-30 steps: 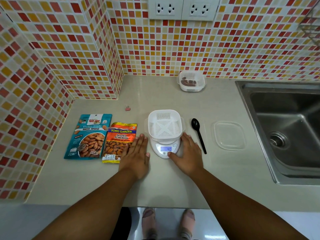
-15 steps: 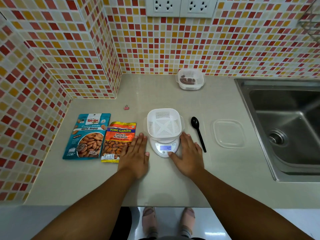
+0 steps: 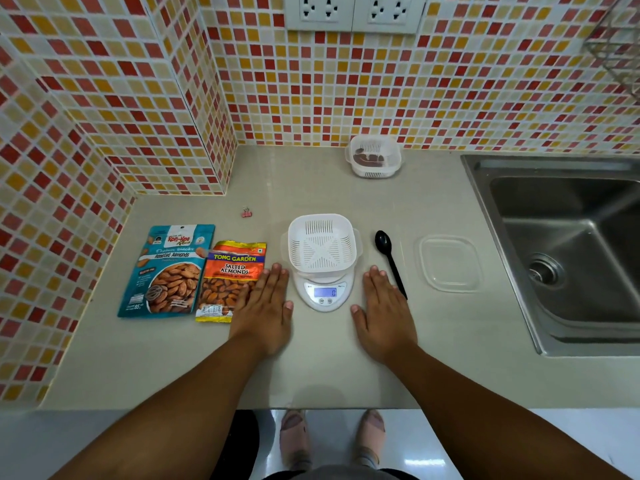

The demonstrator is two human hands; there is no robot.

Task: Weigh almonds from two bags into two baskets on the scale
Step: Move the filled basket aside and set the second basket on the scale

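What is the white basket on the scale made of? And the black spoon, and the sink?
The white basket looks like matte moulded plastic, with thin slots cut through its walls and floor. The black spoon seems to be glossy plastic: its bowl shows a small shine. The sink looks like brushed steel, grey with streaky reflections.

Bright, sharp; perhaps slightly bowed edges.

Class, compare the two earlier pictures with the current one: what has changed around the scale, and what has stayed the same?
The right hand has drawn away from the scale front and lies flat beside it; the display reads 0 instead of 40. Nothing was gripped or released. The left hand, empty white basket, both almond bags and black spoon stayed put.
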